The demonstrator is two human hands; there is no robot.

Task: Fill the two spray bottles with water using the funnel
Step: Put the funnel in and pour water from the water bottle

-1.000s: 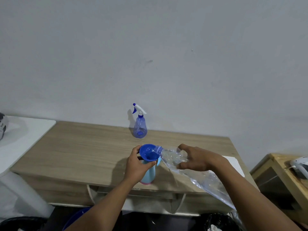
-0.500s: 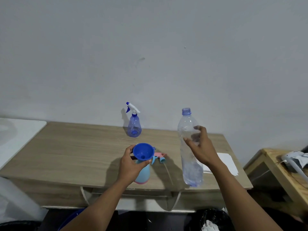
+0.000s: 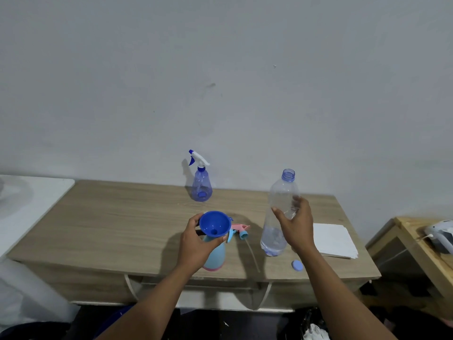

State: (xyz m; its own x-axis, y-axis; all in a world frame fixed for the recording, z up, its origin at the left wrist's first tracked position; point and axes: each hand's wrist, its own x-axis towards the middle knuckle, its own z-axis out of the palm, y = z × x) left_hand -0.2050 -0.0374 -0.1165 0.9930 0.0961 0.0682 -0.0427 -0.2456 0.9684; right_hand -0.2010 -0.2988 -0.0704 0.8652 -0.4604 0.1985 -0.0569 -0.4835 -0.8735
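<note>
1. Upright again goes the water bottle (image 3: 279, 217), right hand (image 3: 297, 223) wrapped around it at centre-right, pour over.
2. Left hand (image 3: 196, 244) grips funnel (image 3: 214, 224) atop the pale-blue spray bottle (image 3: 217, 256); likely filled.
3. Purple spray bottle (image 3: 201, 185) waits, capped, on the bench (image 3: 122, 217).

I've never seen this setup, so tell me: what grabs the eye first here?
The bright blue plastic funnel sitting in the pale blue spray bottle at the wooden table's front edge, steadied by the left hand. Right of it, the right hand holds an upright, uncapped clear plastic water bottle. A translucent blue spray bottle stands by the wall.
</note>
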